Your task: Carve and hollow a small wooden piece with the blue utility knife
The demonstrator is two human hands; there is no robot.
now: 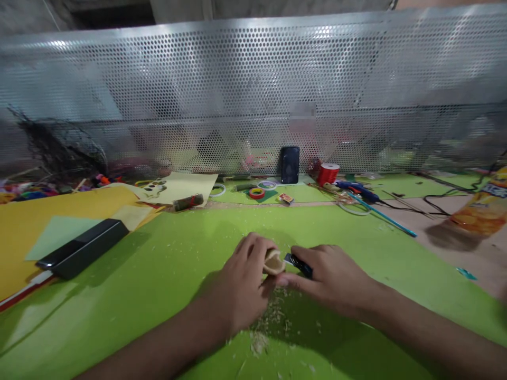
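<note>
My left hand [245, 279] is closed around a hollow tan piece [274, 263] that looks like bamboo or wood, its uneven open end turned toward my right hand. A black utility knife [301, 265] sits in my right hand [336, 274], the short blade pointing at the rim of the hollow piece. My right thumb reaches across below the rim, close to my left fingers. Pale shavings [273, 319] lie scattered on the green sheet [158, 327] under both hands. My left palm hides most of the piece's length.
A black box-shaped device [85, 248] lies left, near yellow paper [18, 227]. Along the back are a phone [290, 165], red tape [256, 193], a red ribbon spool [328, 173] and a blue glue gun [358, 191]. An orange-labelled bottle [485, 208] stands right. A perforated metal panel [237, 79] rises behind.
</note>
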